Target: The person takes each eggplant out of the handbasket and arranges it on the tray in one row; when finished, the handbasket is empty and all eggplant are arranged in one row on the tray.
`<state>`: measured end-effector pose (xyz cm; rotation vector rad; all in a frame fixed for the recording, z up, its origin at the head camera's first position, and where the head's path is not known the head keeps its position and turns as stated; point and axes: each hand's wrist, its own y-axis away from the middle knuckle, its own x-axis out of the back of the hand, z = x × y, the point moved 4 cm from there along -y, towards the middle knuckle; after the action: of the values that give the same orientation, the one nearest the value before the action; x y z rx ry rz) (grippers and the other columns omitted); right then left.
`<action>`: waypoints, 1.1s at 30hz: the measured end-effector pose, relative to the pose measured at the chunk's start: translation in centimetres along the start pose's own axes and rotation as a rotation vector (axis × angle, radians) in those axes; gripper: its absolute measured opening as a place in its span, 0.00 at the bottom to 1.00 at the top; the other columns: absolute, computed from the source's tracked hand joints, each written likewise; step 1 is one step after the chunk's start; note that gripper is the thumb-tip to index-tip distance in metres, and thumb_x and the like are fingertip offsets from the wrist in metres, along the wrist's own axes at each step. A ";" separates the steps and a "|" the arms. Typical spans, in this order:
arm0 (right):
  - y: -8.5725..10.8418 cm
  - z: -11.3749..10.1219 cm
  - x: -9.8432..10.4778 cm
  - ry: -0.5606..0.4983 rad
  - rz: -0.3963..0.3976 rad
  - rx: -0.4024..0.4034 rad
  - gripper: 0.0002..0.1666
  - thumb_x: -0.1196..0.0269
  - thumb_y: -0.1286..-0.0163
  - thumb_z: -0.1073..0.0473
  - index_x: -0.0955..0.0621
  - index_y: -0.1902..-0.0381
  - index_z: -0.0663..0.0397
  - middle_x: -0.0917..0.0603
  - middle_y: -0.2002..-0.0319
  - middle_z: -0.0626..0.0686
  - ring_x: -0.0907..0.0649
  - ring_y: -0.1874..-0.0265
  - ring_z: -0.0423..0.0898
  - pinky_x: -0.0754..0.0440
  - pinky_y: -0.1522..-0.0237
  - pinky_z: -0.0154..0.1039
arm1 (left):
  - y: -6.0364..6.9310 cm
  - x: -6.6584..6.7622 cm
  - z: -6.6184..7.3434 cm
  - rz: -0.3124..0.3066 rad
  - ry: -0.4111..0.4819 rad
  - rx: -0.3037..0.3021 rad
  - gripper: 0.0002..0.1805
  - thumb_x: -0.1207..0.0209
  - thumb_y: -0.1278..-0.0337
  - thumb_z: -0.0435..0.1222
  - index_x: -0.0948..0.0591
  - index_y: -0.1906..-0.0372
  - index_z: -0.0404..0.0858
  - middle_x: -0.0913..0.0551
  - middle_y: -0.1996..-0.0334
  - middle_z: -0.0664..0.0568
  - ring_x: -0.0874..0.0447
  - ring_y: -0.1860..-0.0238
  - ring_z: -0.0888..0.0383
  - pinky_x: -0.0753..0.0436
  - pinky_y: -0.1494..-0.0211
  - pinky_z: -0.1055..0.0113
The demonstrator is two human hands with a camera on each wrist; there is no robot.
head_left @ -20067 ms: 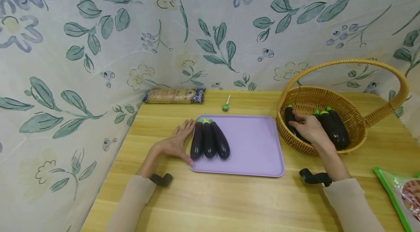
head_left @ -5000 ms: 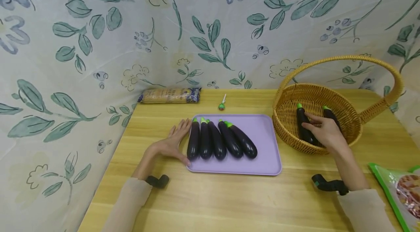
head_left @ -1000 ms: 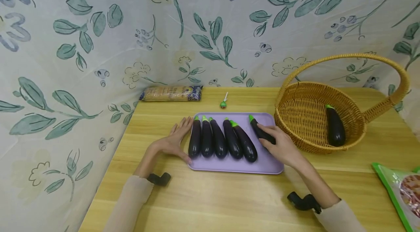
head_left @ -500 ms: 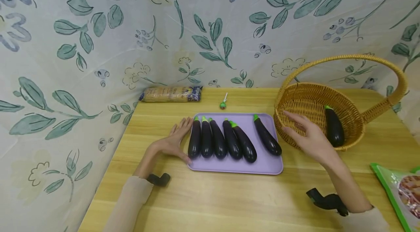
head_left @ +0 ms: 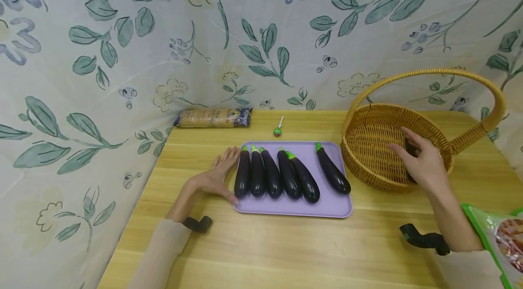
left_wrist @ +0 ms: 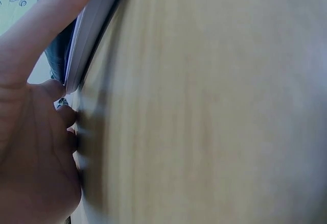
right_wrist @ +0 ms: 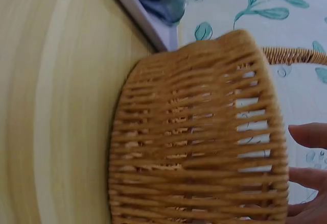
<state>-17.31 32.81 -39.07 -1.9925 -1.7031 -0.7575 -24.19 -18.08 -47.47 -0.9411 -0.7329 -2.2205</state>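
Observation:
My left hand (head_left: 214, 179) rests at the left edge of the lilac tray (head_left: 265, 208), fingers spread and thumb at its near corner. Several dark eggplants (head_left: 257, 173) lie side by side on the tray, green stem ends away from me. Apart from that row, near the right edge, lies a single eggplant (head_left: 333, 171). My right hand (head_left: 429, 166) reaches over the wicker basket (head_left: 369, 148), thumb and fingers apart. Beneath it an eggplant (head_left: 411, 148) in the basket is mostly hidden. In the right wrist view the basket wall (right_wrist: 194, 137) hides most of the fingers.
A packet of noodles (head_left: 212, 118) lies at the back left of the wooden table (head_left: 286, 252). Behind the tray is a green lollipop (head_left: 278, 131). A green-edged bag (head_left: 506, 234) lies at the right. The basket's tall handle (head_left: 433, 71) arches overhead, before a floral cloth (head_left: 229, 53).
Eggplants have passed from basket to tray over the earlier frames. My right hand has let go of the rightmost one on the tray and moved right over the basket. My left hand stays put.

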 end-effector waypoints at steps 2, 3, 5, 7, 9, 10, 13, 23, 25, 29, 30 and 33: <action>-0.3 0.6 0.4 0.007 0.037 -0.030 0.45 0.48 0.19 0.40 0.48 0.16 0.52 0.49 0.21 0.77 0.44 0.26 0.80 0.40 0.36 0.82 | 0.0 0.0 0.0 0.000 0.003 -0.002 0.86 0.16 0.71 0.57 0.69 0.16 0.40 0.76 0.16 0.43 0.82 0.16 0.41 0.73 0.16 0.37; -0.4 0.9 0.6 0.016 0.050 -0.047 0.44 0.49 0.19 0.40 0.48 0.16 0.53 0.49 0.21 0.77 0.44 0.26 0.81 0.40 0.37 0.82 | 0.0 0.0 0.0 -0.001 0.005 -0.002 0.86 0.16 0.71 0.56 0.69 0.16 0.40 0.76 0.16 0.43 0.82 0.16 0.41 0.73 0.16 0.37; -0.7 1.3 0.9 0.034 0.065 -0.075 0.45 0.49 0.19 0.40 0.47 0.16 0.55 0.48 0.21 0.77 0.44 0.26 0.81 0.39 0.38 0.83 | 0.0 0.0 0.1 -0.001 0.006 -0.003 0.86 0.16 0.70 0.56 0.69 0.16 0.40 0.76 0.16 0.43 0.82 0.16 0.42 0.73 0.16 0.37; -1.0 1.7 1.1 0.051 0.060 -0.108 0.46 0.50 0.19 0.39 0.48 0.16 0.57 0.50 0.21 0.77 0.46 0.26 0.81 0.40 0.36 0.82 | 0.0 0.0 0.1 0.001 0.009 -0.004 0.86 0.16 0.70 0.55 0.69 0.16 0.39 0.76 0.16 0.43 0.82 0.16 0.41 0.73 0.16 0.37; -1.3 2.2 1.2 0.080 0.032 -0.145 0.47 0.51 0.19 0.39 0.52 0.16 0.60 0.53 0.21 0.79 0.47 0.26 0.83 0.40 0.36 0.83 | 0.1 0.0 0.1 0.000 0.005 -0.005 0.86 0.16 0.70 0.56 0.69 0.16 0.39 0.76 0.16 0.43 0.82 0.16 0.41 0.73 0.16 0.37; -1.5 2.5 1.2 0.091 0.016 -0.163 0.48 0.52 0.19 0.40 0.53 0.17 0.62 0.55 0.21 0.80 0.48 0.26 0.83 0.40 0.36 0.83 | 0.1 0.0 0.1 0.000 0.005 -0.005 0.86 0.16 0.70 0.56 0.69 0.16 0.39 0.76 0.16 0.43 0.82 0.16 0.41 0.73 0.16 0.37; -1.9 3.3 1.1 0.121 -0.027 -0.205 0.48 0.53 0.18 0.43 0.58 0.18 0.67 0.59 0.22 0.82 0.49 0.28 0.85 0.40 0.35 0.83 | 0.2 -0.1 0.2 -0.002 0.003 -0.006 0.86 0.16 0.70 0.56 0.69 0.16 0.39 0.76 0.16 0.42 0.82 0.16 0.41 0.73 0.16 0.37; -2.9 4.5 1.1 0.158 -0.071 -0.227 0.47 0.52 0.18 0.51 0.61 0.20 0.74 0.59 0.23 0.84 0.49 0.29 0.86 0.40 0.35 0.82 | 0.1 0.1 0.3 0.002 -0.002 -0.004 0.86 0.16 0.70 0.55 0.68 0.16 0.38 0.75 0.16 0.42 0.82 0.16 0.41 0.73 0.16 0.37; -3.0 4.6 1.0 0.141 -0.092 -0.240 0.47 0.52 0.18 0.52 0.62 0.20 0.73 0.60 0.23 0.83 0.49 0.29 0.86 0.40 0.35 0.82 | 0.1 0.0 0.3 0.002 -0.002 -0.001 0.86 0.16 0.70 0.55 0.68 0.16 0.39 0.75 0.16 0.42 0.82 0.16 0.41 0.73 0.16 0.37; -3.3 4.9 1.0 0.109 -0.119 -0.253 0.47 0.50 0.19 0.55 0.62 0.19 0.71 0.60 0.23 0.83 0.47 0.30 0.86 0.37 0.35 0.81 | 0.1 0.0 0.2 0.002 0.005 0.000 0.85 0.16 0.69 0.55 0.68 0.16 0.38 0.75 0.16 0.42 0.82 0.16 0.41 0.73 0.16 0.37; -3.4 5.0 0.9 0.103 -0.118 -0.253 0.47 0.50 0.19 0.56 0.62 0.19 0.71 0.59 0.23 0.83 0.46 0.31 0.86 0.36 0.35 0.80 | 0.1 0.0 0.2 0.002 0.005 0.000 0.85 0.16 0.69 0.55 0.68 0.16 0.38 0.75 0.16 0.42 0.82 0.16 0.41 0.73 0.16 0.37; -3.6 5.1 0.9 0.092 -0.113 -0.248 0.46 0.49 0.20 0.59 0.61 0.19 0.71 0.55 0.25 0.85 0.40 0.34 0.85 0.29 0.39 0.76 | 0.1 0.1 0.2 0.003 0.001 -0.003 0.85 0.16 0.69 0.55 0.68 0.16 0.38 0.75 0.16 0.42 0.82 0.16 0.41 0.73 0.16 0.37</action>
<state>-20.04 37.32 -42.53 -1.9949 -1.7517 -1.1310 -24.07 -18.01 -47.27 -0.9413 -0.7278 -2.2202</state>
